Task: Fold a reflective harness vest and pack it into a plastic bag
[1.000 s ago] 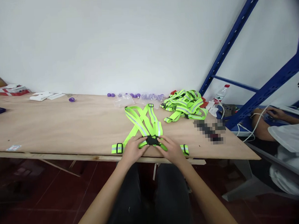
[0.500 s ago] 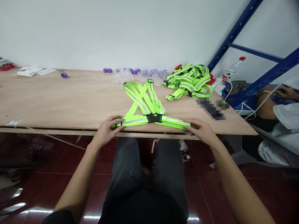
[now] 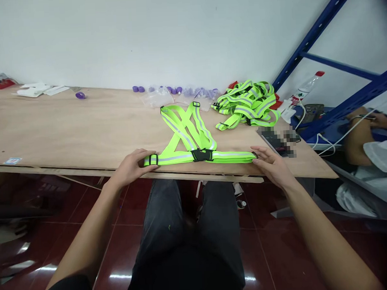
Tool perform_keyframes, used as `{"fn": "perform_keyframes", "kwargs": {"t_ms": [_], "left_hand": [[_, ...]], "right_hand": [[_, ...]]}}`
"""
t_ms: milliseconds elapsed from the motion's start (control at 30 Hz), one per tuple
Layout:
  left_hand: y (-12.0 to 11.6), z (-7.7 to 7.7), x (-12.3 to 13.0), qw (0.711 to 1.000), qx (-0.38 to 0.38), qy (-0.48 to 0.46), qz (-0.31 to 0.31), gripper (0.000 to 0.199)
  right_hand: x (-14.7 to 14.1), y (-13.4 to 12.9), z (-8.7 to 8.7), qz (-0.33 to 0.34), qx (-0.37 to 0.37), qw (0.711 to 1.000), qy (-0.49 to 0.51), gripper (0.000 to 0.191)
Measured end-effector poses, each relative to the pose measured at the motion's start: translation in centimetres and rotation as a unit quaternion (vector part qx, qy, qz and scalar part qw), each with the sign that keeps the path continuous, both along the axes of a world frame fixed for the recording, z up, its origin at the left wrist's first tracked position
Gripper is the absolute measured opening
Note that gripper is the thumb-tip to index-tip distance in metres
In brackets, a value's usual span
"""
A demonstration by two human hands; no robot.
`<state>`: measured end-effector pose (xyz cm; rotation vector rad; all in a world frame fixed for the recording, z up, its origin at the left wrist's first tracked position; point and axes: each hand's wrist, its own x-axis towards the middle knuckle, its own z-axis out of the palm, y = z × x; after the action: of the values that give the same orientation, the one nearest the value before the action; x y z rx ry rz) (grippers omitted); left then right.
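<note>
A neon-yellow reflective vest (image 3: 180, 130) made of straps with grey stripes lies flat on the wooden table. Its shoulder straps cross and point toward the wall, and its waist belt runs along the table's front edge. A black buckle (image 3: 202, 155), fastened, sits mid-belt. My left hand (image 3: 132, 166) is closed at the belt's left end, thumb and fingers on either edge beside a black slider (image 3: 153, 159). At the belt's right end, my right hand (image 3: 273, 165) pinches the tip between thumb and fingers.
Behind on the right lies a heap of similar vests (image 3: 247, 103), with a phone (image 3: 273, 140) in front. Purple rolls (image 3: 138, 89) and clear plastic bags (image 3: 159, 97) line the wall. A blue metal frame (image 3: 317, 32), a bottle (image 3: 308, 86) and another person's arm (image 3: 361, 131) are on the right.
The belt's right part has been drawn out straighter, and my right hand has moved right with its end. My left hand has shifted slightly left, exposing the black slider.
</note>
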<state>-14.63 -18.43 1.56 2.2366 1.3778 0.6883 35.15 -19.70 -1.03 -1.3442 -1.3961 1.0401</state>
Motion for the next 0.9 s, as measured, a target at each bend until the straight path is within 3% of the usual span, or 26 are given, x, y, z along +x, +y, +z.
{"fn": "perform_keyframes", "kwargs": {"t_ms": [133, 233, 300, 433, 567, 667, 733, 833, 900], "left_hand": [[0.7, 2.1, 0.2, 0.998, -0.011, 0.043, -0.033, 0.055], [1.0, 3.4, -0.4, 0.999, 0.003, 0.032, -0.026, 0.049], [0.9, 3.8, -1.1, 0.999, 0.011, 0.030, -0.012, 0.047], [0.6, 2.7, -2.7, 0.999, -0.015, 0.038, -0.011, 0.048], [0.1, 0.3, -3.2, 0.999, -0.014, 0.041, 0.003, 0.050], [-0.4, -1.1, -2.7, 0.998, 0.030, 0.056, 0.020, 0.050], [-0.9, -1.7, -2.0, 0.995, 0.065, 0.070, 0.039, 0.048], [-1.6, -2.3, -0.5, 0.983, 0.093, 0.088, 0.128, 0.046], [-2.0, -2.5, 0.6, 0.968, 0.095, 0.111, 0.205, 0.048]], "right_hand": [[-0.4, 0.6, 0.9, -0.012, 0.014, 1.000, -0.017, 0.061], [-0.4, 0.5, 2.2, 0.019, 0.058, 0.988, -0.144, 0.052], [-0.2, 0.2, 3.0, 0.071, 0.094, 0.962, -0.246, 0.044], [0.2, -0.5, 2.8, 0.163, 0.137, 0.902, -0.375, 0.037], [0.1, -1.2, 1.4, 0.174, 0.171, 0.885, -0.397, 0.036], [-0.5, -1.8, 0.3, 0.147, 0.190, 0.888, -0.392, 0.036], [-1.1, -2.2, -0.6, 0.092, 0.200, 0.899, -0.380, 0.037], [-2.2, -2.2, -2.3, -0.035, 0.219, 0.912, -0.345, 0.037], [-3.0, -2.0, -3.1, -0.099, 0.228, 0.905, -0.346, 0.038]]}}
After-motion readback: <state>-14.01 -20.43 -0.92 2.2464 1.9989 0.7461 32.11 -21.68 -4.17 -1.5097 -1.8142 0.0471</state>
